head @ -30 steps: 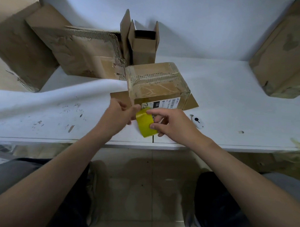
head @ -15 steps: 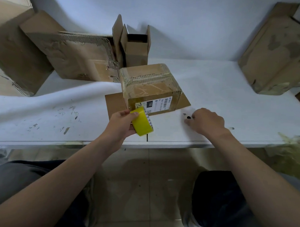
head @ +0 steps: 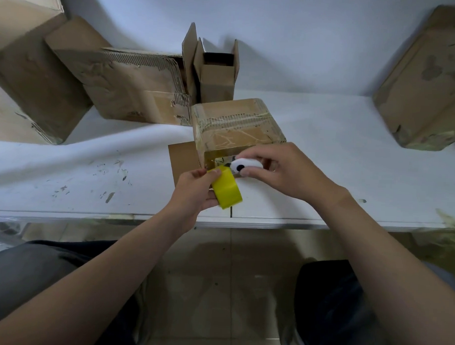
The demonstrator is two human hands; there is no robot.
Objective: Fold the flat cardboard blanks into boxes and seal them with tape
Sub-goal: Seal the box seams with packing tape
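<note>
left hand: your left hand (head: 195, 190) grips the yellow tape roll (head: 227, 191), thumb on its upper edge and fingers curled under it.
yellow tape roll: tilted and held off the worktop (head: 338, 155) over its near edge, just in front of the taped box's near left corner.
right hand: your right hand (head: 283, 171) pinches a white oval tool (head: 246, 165) with a black dot between thumb and fingertips.
white oval tool: sits just above the top end of the roll and in front of the box's near face. You cannot tell if it touches the tape or the box.
taped box: the taped box (head: 235, 128) is closed and stands mid-worktop. Glossy clear tape wraps its top and sides, and your right hand mostly hides the printed label on its near face.
flat cardboard sheet: the flat cardboard sheet (head: 181, 160) lies under the taped box and sticks out on its left.
open small box: the open small box (head: 217, 71) stands upright behind the taped box, flaps up, near the wall.
torn flat blanks: the torn flat blanks (head: 131, 89) lean back left, just beside the open small box.
large carton: the large carton (head: 26, 69) is at the far left, touching the blanks.
worn carton: the worn carton (head: 428, 86) leans tilted at the far right, well apart from the rest.
below worktop: your dark-trousered knees are over a tiled floor (head: 217, 288).
</note>
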